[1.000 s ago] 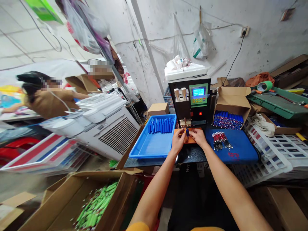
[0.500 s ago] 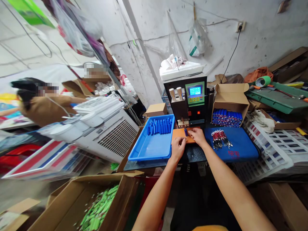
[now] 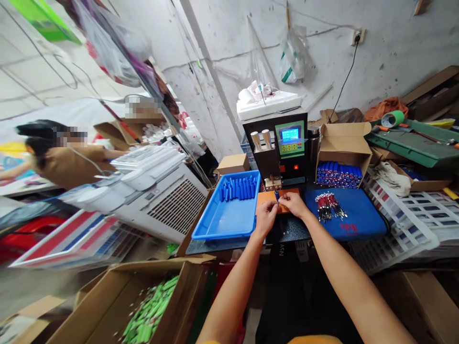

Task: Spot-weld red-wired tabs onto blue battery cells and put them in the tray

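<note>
Resting on the orange block [image 3: 264,196], right of the blue tray [image 3: 224,220], the blue cylindrical cell [image 3: 277,195] has left hand [image 3: 266,216] and right hand [image 3: 292,203] close by, finger grips too small to tell.

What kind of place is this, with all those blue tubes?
It looks like a small workshop, or a corner of a factory. You can tell from the black machine with its lit screen, the blue tray holding rows of blue tubes, and the pile of red and black wires.
</note>
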`<state>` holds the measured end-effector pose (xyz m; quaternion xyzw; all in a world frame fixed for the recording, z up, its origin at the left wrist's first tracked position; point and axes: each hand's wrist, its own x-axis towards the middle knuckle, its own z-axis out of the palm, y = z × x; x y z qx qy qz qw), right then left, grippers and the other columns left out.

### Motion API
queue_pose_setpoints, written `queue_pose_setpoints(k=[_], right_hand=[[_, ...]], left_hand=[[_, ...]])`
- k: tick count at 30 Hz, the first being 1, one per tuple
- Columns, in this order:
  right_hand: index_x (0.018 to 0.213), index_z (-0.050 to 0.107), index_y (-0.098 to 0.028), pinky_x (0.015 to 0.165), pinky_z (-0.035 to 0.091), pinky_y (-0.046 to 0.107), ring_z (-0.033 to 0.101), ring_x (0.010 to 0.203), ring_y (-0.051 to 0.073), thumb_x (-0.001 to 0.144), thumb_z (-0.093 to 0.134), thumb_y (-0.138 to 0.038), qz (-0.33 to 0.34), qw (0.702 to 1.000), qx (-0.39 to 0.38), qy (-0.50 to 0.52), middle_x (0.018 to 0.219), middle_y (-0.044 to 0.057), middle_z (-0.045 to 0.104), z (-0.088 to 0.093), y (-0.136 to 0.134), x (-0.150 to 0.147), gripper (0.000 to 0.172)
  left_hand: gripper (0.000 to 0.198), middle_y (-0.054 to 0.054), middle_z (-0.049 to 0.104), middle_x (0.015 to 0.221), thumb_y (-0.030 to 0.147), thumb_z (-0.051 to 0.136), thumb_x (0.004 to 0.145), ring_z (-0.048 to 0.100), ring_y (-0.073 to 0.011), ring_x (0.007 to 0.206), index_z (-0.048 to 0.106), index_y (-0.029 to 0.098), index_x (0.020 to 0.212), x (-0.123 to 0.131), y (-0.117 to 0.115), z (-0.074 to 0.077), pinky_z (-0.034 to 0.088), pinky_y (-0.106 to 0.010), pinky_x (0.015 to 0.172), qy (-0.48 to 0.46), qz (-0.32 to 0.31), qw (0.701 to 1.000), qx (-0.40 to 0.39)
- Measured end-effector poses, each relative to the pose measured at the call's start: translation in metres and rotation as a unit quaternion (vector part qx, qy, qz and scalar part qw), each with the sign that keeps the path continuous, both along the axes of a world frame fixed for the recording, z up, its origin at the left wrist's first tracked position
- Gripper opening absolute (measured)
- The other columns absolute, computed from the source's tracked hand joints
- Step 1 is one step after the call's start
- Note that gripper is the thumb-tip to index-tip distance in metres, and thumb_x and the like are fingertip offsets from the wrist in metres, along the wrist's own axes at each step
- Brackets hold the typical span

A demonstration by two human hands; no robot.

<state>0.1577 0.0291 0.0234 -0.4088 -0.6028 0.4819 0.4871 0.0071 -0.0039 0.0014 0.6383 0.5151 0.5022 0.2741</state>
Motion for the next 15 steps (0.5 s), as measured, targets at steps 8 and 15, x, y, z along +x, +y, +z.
queue_pose_setpoints(k=[8,15], right_hand=[[0.062,0.059,-0.016,0.04,0.025,0.02,0.037,0.042,0.007,0.067,0.067,-0.04,0.019,0.996,-0.061,0.057,0.049,-0.005,0.048,0.0,0.0,0.006,0.025],[0.058,0.053,-0.017,0.036,0.019,0.018,0.034,0.04,0.005,0.066,0.069,-0.041,0.038,0.982,-0.12,0.14,0.048,-0.005,0.046,0.004,0.0,0.012,0.03]], left_hand=[[0.02,-0.008,0.065,0.103,0.014,0.051,0.082,0.061,-0.0208,0.104,0.066,0.019,0.093,-0.002,-0.004,0.003,0.049,-0.033,0.089,0.046,0.02,0.995,0.083],[0.052,-0.01,0.064,0.115,0.006,0.053,0.077,0.061,-0.0223,0.105,0.061,0.022,0.126,-0.003,0.012,-0.003,0.047,-0.038,0.094,0.125,-0.092,0.985,0.074]])
